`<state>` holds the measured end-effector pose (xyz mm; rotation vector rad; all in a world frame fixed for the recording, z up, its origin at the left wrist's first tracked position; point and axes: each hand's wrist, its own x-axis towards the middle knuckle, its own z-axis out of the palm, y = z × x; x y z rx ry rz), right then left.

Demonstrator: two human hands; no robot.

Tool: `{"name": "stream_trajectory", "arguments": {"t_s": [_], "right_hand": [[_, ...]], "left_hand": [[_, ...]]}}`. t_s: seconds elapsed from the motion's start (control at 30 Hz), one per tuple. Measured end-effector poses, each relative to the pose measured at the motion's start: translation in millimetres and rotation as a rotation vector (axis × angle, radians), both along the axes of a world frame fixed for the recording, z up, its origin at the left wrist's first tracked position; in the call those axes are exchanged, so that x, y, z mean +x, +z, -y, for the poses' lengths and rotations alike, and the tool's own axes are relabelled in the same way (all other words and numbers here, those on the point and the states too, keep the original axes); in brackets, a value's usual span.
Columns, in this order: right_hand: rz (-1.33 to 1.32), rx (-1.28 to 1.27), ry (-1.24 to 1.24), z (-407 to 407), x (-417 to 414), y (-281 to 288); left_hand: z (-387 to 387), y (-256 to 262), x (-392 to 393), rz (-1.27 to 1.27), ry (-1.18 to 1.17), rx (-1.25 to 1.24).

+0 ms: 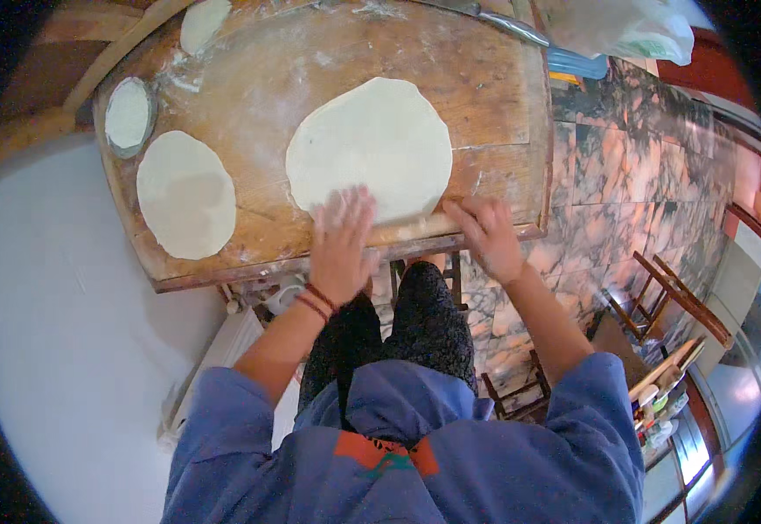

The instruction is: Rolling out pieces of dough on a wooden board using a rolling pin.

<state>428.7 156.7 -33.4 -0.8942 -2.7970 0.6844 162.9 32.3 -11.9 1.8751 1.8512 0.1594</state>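
Note:
A large, thin sheet of dough (370, 147) lies on the floured wooden board (256, 98). My left hand (344, 242) is flat over its near edge, fingers extended and blurred. Beside its lower right edge, my right hand (488, 232) rests near the board's front, fingers apart. Between my hands runs what looks like a pale wooden rolling pin (416, 228); its ends are hidden or blurred. A smaller oval dough sheet (186, 196) lies to the left. Behind it stands a bowl of white flour (128, 114), and another dough piece (203, 25) is at the far edge.
A knife-like tool with a metal handle (511, 27) lies at the board's far right, near a plastic bag (649, 39) and a blue container (577, 62). A white wall borders the left. Wooden stools (681, 298) stand on the marbled tile floor (616, 170) at right.

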Motion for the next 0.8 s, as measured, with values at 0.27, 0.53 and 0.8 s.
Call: {"name": "stream_trajectory", "arguments": {"t_s": [0.27, 0.53, 0.8], "right_hand": [[-0.053, 0.016, 0.051, -6, 20, 5], [-0.017, -0.005, 0.127, -81, -13, 3], [-0.010, 0.001, 0.157, -51, 34, -2]], "left_hand": [[28, -6, 43, 0.188, -0.122, -0.091], [-48, 0, -21, 0.034, 0.332, 0.097], [7, 15, 35, 0.057, -0.023, -0.180]]}}
